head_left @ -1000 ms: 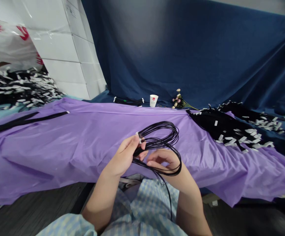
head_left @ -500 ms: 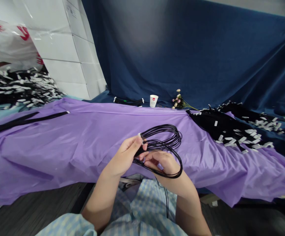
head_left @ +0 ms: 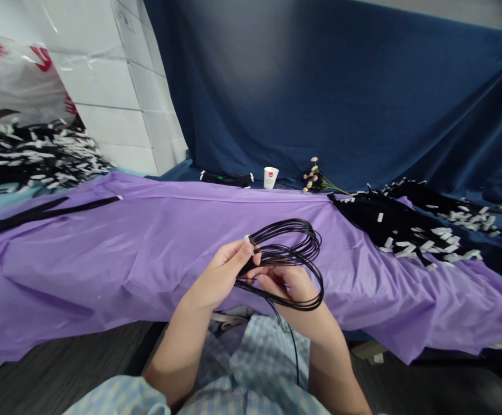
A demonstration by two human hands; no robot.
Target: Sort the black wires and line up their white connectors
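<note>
A bundle of thin black cords (head_left: 296, 242), coiled into loops with small white tips at one end, is held over the front edge of the purple table cover (head_left: 125, 253). My left hand (head_left: 222, 274) pinches the bundle near the white tips. Just right of it, my right hand (head_left: 291, 285) has its fingers curled on the cords, and a loop passes round its wrist. One strand hangs down toward my lap.
A pile of black cords with white tags (head_left: 410, 227) lies at the right of the table, another pile (head_left: 38, 155) at the far left under a white plastic bag (head_left: 15, 86). A paper cup (head_left: 270, 176) and small flowers (head_left: 315, 176) stand at the back before a blue curtain.
My right hand has turned and closed in toward my left hand, fingers now on the cords. The coil shifted slightly right and its loops tightened. My left hand barely moved.
</note>
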